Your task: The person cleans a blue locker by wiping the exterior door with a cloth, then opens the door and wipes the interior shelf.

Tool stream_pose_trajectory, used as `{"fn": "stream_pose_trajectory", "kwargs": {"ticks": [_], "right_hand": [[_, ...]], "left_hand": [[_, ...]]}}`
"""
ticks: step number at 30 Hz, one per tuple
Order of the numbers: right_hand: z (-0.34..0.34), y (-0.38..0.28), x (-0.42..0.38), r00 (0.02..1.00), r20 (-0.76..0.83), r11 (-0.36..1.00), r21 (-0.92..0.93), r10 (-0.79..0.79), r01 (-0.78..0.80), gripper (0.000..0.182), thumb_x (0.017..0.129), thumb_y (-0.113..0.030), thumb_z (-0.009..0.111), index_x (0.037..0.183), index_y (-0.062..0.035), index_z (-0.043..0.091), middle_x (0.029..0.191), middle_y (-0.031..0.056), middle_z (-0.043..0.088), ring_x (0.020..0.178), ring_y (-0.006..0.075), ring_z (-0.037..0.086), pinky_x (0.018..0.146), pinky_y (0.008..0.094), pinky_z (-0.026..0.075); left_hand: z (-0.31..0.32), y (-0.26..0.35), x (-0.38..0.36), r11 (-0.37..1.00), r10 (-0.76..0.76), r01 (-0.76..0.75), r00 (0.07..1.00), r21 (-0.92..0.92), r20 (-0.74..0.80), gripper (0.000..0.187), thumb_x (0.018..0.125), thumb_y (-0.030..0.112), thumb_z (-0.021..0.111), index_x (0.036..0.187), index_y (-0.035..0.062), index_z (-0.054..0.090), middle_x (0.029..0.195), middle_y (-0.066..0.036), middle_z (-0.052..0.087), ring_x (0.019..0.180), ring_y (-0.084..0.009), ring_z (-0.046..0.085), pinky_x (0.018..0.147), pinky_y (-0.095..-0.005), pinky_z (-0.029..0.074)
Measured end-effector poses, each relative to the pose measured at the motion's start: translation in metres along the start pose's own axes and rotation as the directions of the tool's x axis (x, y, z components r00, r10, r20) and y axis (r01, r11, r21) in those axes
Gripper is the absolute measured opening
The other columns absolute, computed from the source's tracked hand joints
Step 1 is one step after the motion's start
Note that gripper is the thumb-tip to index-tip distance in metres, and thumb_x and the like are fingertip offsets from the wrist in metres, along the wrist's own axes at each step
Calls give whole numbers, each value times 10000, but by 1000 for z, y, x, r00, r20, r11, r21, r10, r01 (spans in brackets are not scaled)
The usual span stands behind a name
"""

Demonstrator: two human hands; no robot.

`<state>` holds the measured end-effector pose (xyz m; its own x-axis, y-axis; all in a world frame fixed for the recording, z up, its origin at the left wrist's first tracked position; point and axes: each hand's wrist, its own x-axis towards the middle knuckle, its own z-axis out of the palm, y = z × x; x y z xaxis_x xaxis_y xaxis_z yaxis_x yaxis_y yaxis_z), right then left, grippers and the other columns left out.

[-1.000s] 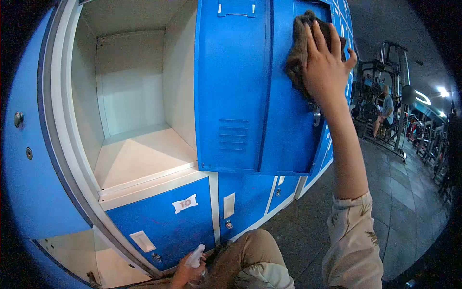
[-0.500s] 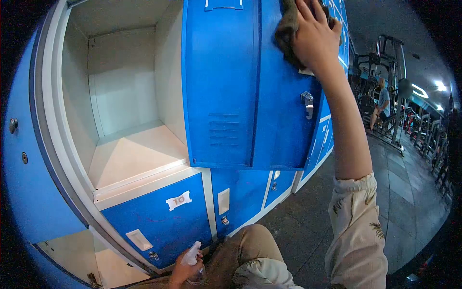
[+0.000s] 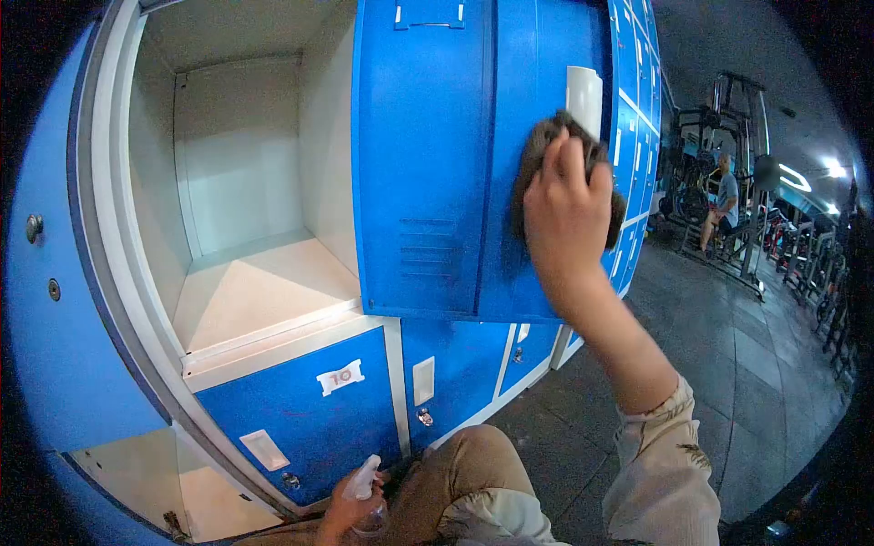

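My right hand (image 3: 569,205) presses a dark brown cloth (image 3: 537,159) against the inner face of an open blue locker door (image 3: 428,164). The cloth lies just below the white handle recess (image 3: 584,98) and covers the latch area. Low down near my knee, my left hand (image 3: 341,510) grips a clear spray bottle (image 3: 370,519) with a white trigger head. Left of the door is the open locker compartment (image 3: 241,164), with pale inner walls and a bare shelf.
Below stands a shut blue locker door (image 3: 300,409) labelled 10. Another blue door (image 3: 73,273) curves along the left edge. More lockers (image 3: 637,118) run behind the open door. At right, a person (image 3: 724,200) sits among gym machines (image 3: 737,136) on dark floor tiles (image 3: 692,364).
My right hand has moved the cloth down the door, from beside the handle recess to over the latch. The left hand and spray bottle have stayed put.
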<state>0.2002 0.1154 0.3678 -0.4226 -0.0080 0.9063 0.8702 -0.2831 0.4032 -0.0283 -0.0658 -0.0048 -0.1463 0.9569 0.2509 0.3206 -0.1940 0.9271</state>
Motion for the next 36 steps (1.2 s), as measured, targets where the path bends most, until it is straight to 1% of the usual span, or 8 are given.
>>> {"fn": "stream_pose_trajectory", "kwargs": {"ticks": [4, 7, 10, 14, 21, 29, 33, 36], "right_hand": [[-19, -22, -48, 992, 106, 989, -124, -73, 86, 369, 759, -179, 523, 1020, 40, 665, 1183, 230, 561, 1159, 280, 467, 715, 343, 373], [-40, -26, -93, 935, 267, 970, -5, -233, 243, 368, 777, -163, 506, 1051, 42, 644, 1193, 233, 557, 1138, 285, 480, 694, 339, 368], [-35, -29, -123, 958, 231, 985, 76, -171, 157, 371, 801, -164, 490, 1092, 28, 618, 1225, 229, 544, 1160, 297, 467, 720, 381, 373], [-48, -24, -133, 921, 385, 889, 404, 51, -218, 432, 812, -167, 466, 1206, -7, 539, 1342, 155, 475, 1289, 326, 350, 866, 528, 295], [-36, -25, -94, 843, 418, 779, 377, 339, -500, 460, 883, -343, 481, 1225, -37, 523, 1376, 146, 422, 1385, 407, 125, 958, 607, 154], [-14, -24, -77, 862, 331, 799, 349, 384, -490, 487, 906, -422, 448, 1236, -72, 520, 1326, 130, 462, 1390, 393, 115, 985, 621, 101], [-25, -28, -90, 847, 384, 817, 301, 368, -492, 524, 905, -433, 442, 1299, -89, 474, 1379, 114, 408, 1383, 390, 145, 991, 607, 122], [-39, -35, -106, 814, 482, 819, 288, 324, -496, 578, 890, -455, 460, 1316, -65, 448, 1375, 161, 402, 1356, 402, 207, 1003, 656, 130]], "left_hand": [[2, -32, 4, 963, -192, 192, 981, -191, 16, 543, 760, 12, 650, 1275, 6, 478, 983, -65, 610, 875, -141, 592, 797, -285, 484], [0, -32, 5, 924, -302, 308, 951, -228, 58, 545, 759, 15, 653, 1276, 4, 478, 986, -65, 611, 875, -142, 593, 797, -286, 484], [-1, -21, 2, 941, -268, 270, 963, -204, 41, 556, 754, 10, 658, 1279, 4, 475, 997, -65, 607, 877, -140, 594, 796, -287, 486], [2, -12, 0, 992, -119, 118, 993, -48, -4, 558, 755, 1, 661, 1281, 3, 474, 1013, -61, 600, 886, -136, 592, 799, -288, 485], [0, -19, 2, 995, 29, -27, 999, 95, -16, 527, 769, 0, 660, 1267, 6, 487, 1018, -58, 599, 875, -134, 596, 790, -288, 489], [0, -12, 3, 993, -1, 4, 1000, 116, -22, 501, 761, -10, 656, 1240, 6, 506, 990, -55, 606, 853, -127, 586, 759, -286, 493], [3, -13, 2, 987, -124, 120, 992, -108, -34, 509, 753, -26, 649, 1241, 2, 503, 981, -52, 601, 863, -126, 582, 759, -289, 492], [1, -9, 3, 997, -55, 54, 998, -47, -5, 550, 751, -30, 647, 1274, 3, 478, 988, -52, 590, 876, -126, 577, 764, -293, 491]]}}
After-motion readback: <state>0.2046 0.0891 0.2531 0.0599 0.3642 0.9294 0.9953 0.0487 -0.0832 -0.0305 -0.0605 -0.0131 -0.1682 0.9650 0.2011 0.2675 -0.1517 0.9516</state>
